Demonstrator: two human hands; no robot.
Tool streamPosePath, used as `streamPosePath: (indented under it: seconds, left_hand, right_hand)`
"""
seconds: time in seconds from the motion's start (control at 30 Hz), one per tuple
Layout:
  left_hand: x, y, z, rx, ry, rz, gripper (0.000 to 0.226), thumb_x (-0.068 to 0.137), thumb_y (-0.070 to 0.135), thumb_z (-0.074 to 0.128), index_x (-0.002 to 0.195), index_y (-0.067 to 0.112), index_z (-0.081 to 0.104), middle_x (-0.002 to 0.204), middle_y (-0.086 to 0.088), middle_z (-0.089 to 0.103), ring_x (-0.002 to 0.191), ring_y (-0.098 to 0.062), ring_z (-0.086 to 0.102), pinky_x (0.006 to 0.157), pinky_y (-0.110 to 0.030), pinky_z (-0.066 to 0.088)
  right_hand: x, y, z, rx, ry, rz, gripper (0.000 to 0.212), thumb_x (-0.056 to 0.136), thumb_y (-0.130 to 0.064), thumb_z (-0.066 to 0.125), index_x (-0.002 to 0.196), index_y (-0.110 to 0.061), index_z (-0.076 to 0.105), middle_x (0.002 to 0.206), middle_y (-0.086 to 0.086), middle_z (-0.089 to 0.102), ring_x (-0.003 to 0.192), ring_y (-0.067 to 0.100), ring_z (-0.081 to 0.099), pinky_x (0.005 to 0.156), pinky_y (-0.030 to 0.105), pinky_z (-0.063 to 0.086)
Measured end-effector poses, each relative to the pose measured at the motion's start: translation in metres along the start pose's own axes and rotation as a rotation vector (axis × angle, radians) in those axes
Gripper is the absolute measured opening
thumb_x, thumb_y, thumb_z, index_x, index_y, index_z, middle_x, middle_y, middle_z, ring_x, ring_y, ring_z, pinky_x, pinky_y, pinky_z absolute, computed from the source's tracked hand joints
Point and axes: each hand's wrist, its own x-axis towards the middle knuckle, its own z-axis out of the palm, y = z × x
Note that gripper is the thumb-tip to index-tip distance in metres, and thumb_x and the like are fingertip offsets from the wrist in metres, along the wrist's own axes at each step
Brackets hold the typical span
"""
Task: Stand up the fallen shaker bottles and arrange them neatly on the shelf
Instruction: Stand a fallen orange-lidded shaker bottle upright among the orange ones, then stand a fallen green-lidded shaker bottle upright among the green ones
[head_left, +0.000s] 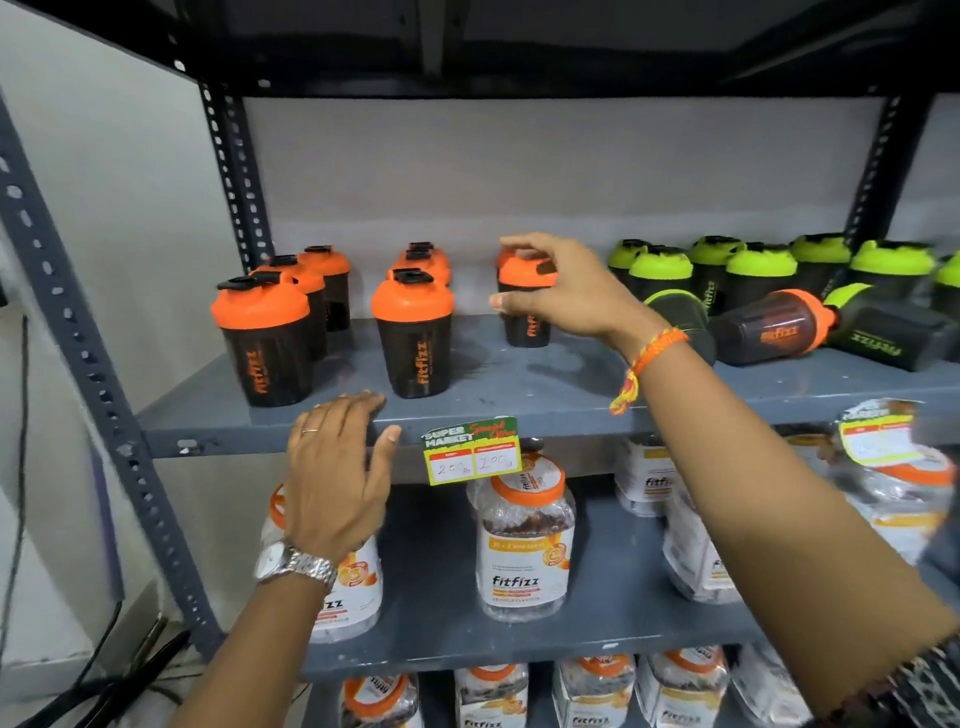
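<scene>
Several black shaker bottles with orange lids stand upright in rows on the left of the grey shelf. My right hand curls loosely, fingers apart, around the lid of one more upright orange-lid bottle; no firm grip shows. My left hand rests flat on the shelf's front edge and holds nothing. To the right, an orange-lid bottle lies on its side, with a fallen green-lid bottle beside it and another dark bottle tipped over behind my wrist.
Upright green-lid bottles fill the back right of the shelf. A price tag hangs from the front edge. Fitfizz jars stand on the lower shelves. A perforated metal post runs down the left side.
</scene>
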Motion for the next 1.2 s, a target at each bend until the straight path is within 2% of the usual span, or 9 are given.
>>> streamPosePath:
  seconds: [0.17, 0.3, 0.47, 0.63, 0.77, 0.87, 0.97, 1.07, 1.2]
  left_hand:
    - [-0.001, 0.028, 0.002, 0.008, 0.125, -0.017, 0.049, 0.098, 0.046, 0.037, 0.128, 0.015, 0.06, 0.115, -0.009, 0.069, 0.107, -0.035, 0.06, 0.094, -0.046, 0.036]
    - [0.003, 0.085, 0.014, -0.05, 0.167, 0.106, 0.048, 0.099, 0.048, 0.038, 0.129, 0.017, 0.06, 0.125, -0.006, 0.067, 0.115, -0.03, 0.059, 0.097, -0.043, 0.038]
    - [0.009, 0.157, 0.047, -0.078, 0.02, 0.23, 0.049, 0.097, 0.05, 0.046, 0.13, 0.016, 0.06, 0.133, -0.004, 0.064, 0.126, -0.027, 0.056, 0.108, -0.041, 0.037]
    - [-0.001, 0.185, 0.08, 0.032, -0.149, 0.227, 0.062, 0.099, 0.058, 0.038, 0.141, 0.015, 0.052, 0.146, -0.004, 0.056, 0.136, -0.026, 0.05, 0.119, -0.042, 0.03]
    - [-0.004, 0.178, 0.092, 0.121, -0.143, 0.273, 0.064, 0.098, 0.058, 0.039, 0.145, 0.015, 0.047, 0.148, -0.006, 0.053, 0.134, -0.027, 0.049, 0.119, -0.043, 0.029]
    - [-0.004, 0.174, 0.093, 0.16, -0.133, 0.292, 0.064, 0.098, 0.058, 0.041, 0.146, 0.016, 0.046, 0.148, -0.005, 0.053, 0.134, -0.026, 0.049, 0.119, -0.042, 0.026]
    - [-0.006, 0.175, 0.095, 0.155, -0.116, 0.271, 0.063, 0.098, 0.058, 0.04, 0.146, 0.017, 0.047, 0.148, -0.005, 0.054, 0.134, -0.026, 0.049, 0.12, -0.042, 0.025]
    - [-0.006, 0.177, 0.095, 0.168, -0.107, 0.249, 0.063, 0.099, 0.058, 0.037, 0.145, 0.016, 0.048, 0.147, -0.005, 0.055, 0.134, -0.027, 0.049, 0.121, -0.042, 0.024]
    - [-0.007, 0.183, 0.094, 0.164, -0.109, 0.229, 0.062, 0.099, 0.057, 0.037, 0.143, 0.016, 0.05, 0.145, -0.005, 0.056, 0.133, -0.026, 0.05, 0.12, -0.043, 0.027]
  right_hand:
    - [-0.029, 0.053, -0.053, -0.241, 0.205, 0.226, 0.058, 0.078, -0.041, 0.081, 0.127, -0.013, 0.066, 0.127, 0.012, 0.069, 0.12, 0.027, 0.062, 0.1, 0.037, 0.048]
    - [-0.044, 0.082, -0.075, -0.451, 0.362, 0.459, 0.055, 0.084, -0.058, 0.066, 0.108, -0.008, 0.067, 0.118, 0.022, 0.068, 0.112, 0.043, 0.062, 0.086, 0.044, 0.05]
    - [-0.053, 0.104, -0.079, -0.497, 0.297, 0.602, 0.073, 0.089, -0.067, 0.051, 0.119, -0.001, 0.062, 0.127, 0.027, 0.062, 0.117, 0.049, 0.059, 0.09, 0.047, 0.049]
    - [-0.049, 0.12, -0.075, -0.36, 0.174, 0.664, 0.08, 0.094, -0.064, 0.048, 0.135, 0.005, 0.05, 0.138, 0.03, 0.055, 0.126, 0.048, 0.054, 0.1, 0.047, 0.045]
    - [-0.044, 0.127, -0.072, -0.238, 0.161, 0.687, 0.09, 0.092, -0.061, 0.054, 0.145, 0.008, 0.033, 0.143, 0.031, 0.05, 0.13, 0.047, 0.051, 0.105, 0.047, 0.046]
    - [-0.042, 0.131, -0.079, -0.035, 0.171, 0.74, 0.091, 0.08, -0.059, 0.066, 0.141, 0.003, 0.039, 0.14, 0.023, 0.053, 0.123, 0.042, 0.055, 0.087, 0.049, 0.06]
    - [-0.043, 0.134, -0.085, 0.176, 0.195, 0.807, 0.077, 0.073, -0.058, 0.068, 0.129, -0.007, 0.054, 0.126, 0.013, 0.061, 0.108, 0.033, 0.063, 0.054, 0.033, 0.059]
    - [-0.047, 0.134, -0.092, 0.442, 0.176, 0.862, 0.047, 0.08, -0.054, 0.068, 0.111, -0.019, 0.061, 0.113, 0.009, 0.067, 0.091, 0.025, 0.067, 0.044, 0.027, 0.054]
    - [-0.06, 0.137, -0.103, 0.74, 0.131, 0.911, 0.038, 0.084, -0.048, 0.071, 0.109, -0.021, 0.061, 0.103, 0.01, 0.068, 0.08, 0.026, 0.069, 0.047, 0.033, 0.059]
